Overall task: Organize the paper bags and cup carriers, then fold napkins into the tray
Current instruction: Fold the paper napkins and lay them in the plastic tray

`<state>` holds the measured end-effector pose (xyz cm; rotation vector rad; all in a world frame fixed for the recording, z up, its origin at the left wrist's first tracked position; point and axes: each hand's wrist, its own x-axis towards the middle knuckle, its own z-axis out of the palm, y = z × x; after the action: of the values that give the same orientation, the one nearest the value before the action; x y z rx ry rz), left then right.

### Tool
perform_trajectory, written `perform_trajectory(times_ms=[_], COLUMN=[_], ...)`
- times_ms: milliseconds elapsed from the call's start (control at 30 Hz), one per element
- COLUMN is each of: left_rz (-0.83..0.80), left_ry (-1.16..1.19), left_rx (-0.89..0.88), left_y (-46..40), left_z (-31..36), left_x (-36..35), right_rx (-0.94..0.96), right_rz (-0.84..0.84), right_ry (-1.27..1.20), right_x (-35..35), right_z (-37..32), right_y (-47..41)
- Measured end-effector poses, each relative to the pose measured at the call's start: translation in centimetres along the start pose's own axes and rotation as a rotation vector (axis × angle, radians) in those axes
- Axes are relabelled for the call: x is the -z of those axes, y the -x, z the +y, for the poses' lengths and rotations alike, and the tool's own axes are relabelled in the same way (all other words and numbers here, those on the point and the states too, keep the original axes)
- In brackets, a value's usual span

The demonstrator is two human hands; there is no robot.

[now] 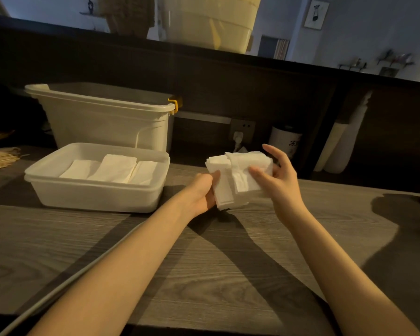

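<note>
A napkin stack (238,177) is gripped by the left hand (203,190) above the tabletop (204,263) so that the top napkin can be pinched off by the right hand (275,175) for the tray (95,192) at left.

Folded napkins (112,171) lie in the tray (95,195) — bin (102,117) behind it, held napkin stack (238,178) to its right.

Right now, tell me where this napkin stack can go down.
Bare counter lies between the forearms, and right of the right hand holding the napkin stack. The tray's left end is free. The back left is crowded by the bin.
</note>
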<state>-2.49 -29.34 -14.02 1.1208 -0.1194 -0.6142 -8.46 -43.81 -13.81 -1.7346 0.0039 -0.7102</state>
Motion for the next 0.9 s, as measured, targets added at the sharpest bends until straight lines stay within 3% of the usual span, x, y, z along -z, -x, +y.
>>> perform_trajectory(times_ms=[100, 233, 367, 500, 633, 900], left_rz=[-0.125, -0.228, -0.083, 0.026, 0.013, 0.006], left_ry=[0.062, -0.053, -0.187, -0.252, -0.255, -0.210], left_rx=[0.029, -0.015, -0.106, -0.155, -0.153, -0.114], left_y=[0.28, 0.03, 0.07, -0.19, -0.43, -0.31], left_z=[-0.02, -0.12, -0.42, -0.64, -0.49, -0.21], left_x=[-0.18, -0.13, -0.32, -0.10, 0.09, 0.04], right_rx=[0.040, 0.073, 0.134, 0.020, -0.101, -0.186], right_rz=[-0.033, -0.054, -0.112, -0.100, -0.019, -0.013], right_ry=[0.095, 0.154, 0.151, 0.135, 0.108, 0.025], right_x=[-0.59, -0.91, -0.97, -1.14, -0.77, -0.57], right_z=[0.65, 0.74, 0.49, 0.52, 0.77, 0.27], right_y=[0.15, 0.35, 0.44, 0.45, 0.21, 0.25])
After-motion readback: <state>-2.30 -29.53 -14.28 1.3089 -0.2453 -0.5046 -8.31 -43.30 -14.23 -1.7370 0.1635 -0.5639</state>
